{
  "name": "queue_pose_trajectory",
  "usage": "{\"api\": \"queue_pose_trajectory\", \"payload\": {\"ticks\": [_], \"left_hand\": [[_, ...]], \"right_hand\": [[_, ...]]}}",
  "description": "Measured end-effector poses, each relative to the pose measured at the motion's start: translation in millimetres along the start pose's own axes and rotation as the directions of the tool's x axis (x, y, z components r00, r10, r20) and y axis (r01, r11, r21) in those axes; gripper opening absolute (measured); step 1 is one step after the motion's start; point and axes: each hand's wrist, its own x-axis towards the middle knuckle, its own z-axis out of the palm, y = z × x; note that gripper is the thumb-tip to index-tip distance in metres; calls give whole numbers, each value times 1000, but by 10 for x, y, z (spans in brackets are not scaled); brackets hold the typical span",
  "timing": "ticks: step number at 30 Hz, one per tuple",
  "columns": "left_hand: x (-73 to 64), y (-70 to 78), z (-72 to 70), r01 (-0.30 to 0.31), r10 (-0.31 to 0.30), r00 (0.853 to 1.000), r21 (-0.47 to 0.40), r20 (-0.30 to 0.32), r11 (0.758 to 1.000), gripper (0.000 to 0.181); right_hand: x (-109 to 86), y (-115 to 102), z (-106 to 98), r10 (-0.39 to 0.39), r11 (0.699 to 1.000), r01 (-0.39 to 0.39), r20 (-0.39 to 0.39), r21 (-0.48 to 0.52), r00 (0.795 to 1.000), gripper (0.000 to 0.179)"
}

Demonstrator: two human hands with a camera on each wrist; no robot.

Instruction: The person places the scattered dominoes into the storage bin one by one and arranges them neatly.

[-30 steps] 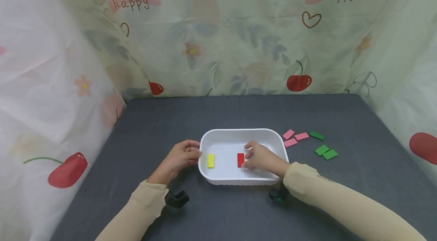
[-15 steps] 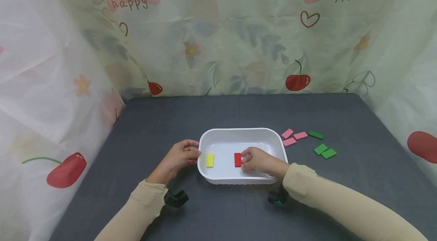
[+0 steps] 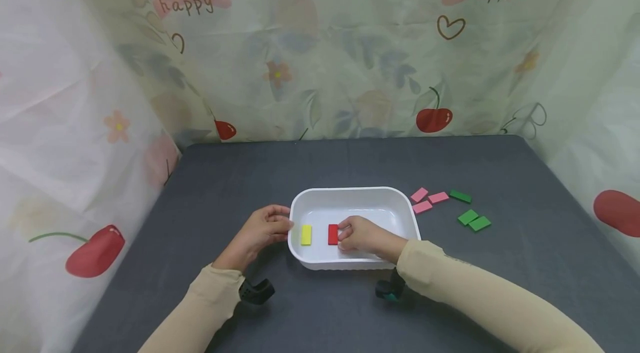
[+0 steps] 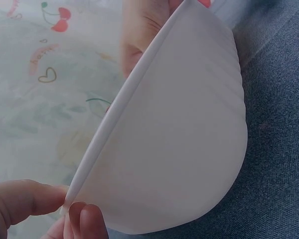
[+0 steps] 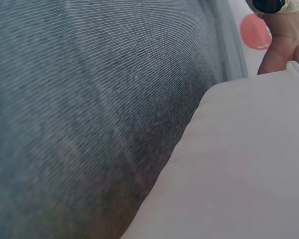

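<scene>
A white plastic tray [image 3: 350, 265] stands on the dark table. My left hand [image 3: 261, 229] grips its left rim; the left wrist view shows the thumb and fingers [image 4: 92, 221] pinching that rim from both sides. Inside the tray my right hand [image 3: 367, 237] holds a red rectangular tile [image 3: 333, 234] by its right side, fingertips at the tile's ends. A yellow tile [image 3: 306, 235] lies to the left of it, near the tray's left wall. In the right wrist view the tray's outer wall [image 5: 239, 159] hides the right hand and the red tile.
Several pink tiles [image 3: 422, 207] lie just beyond the tray's right edge. Farther right are green tiles [image 3: 480, 223], some touching one another. A patterned curtain [image 3: 320, 64] hangs behind the table.
The right hand and the red tile have shifted left inside the tray, closer to the yellow tile. The left hand stays at the left rim.
</scene>
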Motion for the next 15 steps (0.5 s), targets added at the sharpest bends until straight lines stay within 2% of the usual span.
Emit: {"api": "queue_pose_trajectory", "payload": {"ticks": [7,15], "left_hand": [[-4,3,-3,6,-6,1000,-12,3,1000,38],[-9,7,-2,6,-6,1000,-9,-3,1000,37]], "right_hand": [[27,-82,78,21,1000,-21,9,10,1000,45],[62,-128,143,-1,1000,1,32,25,999,45]]}}
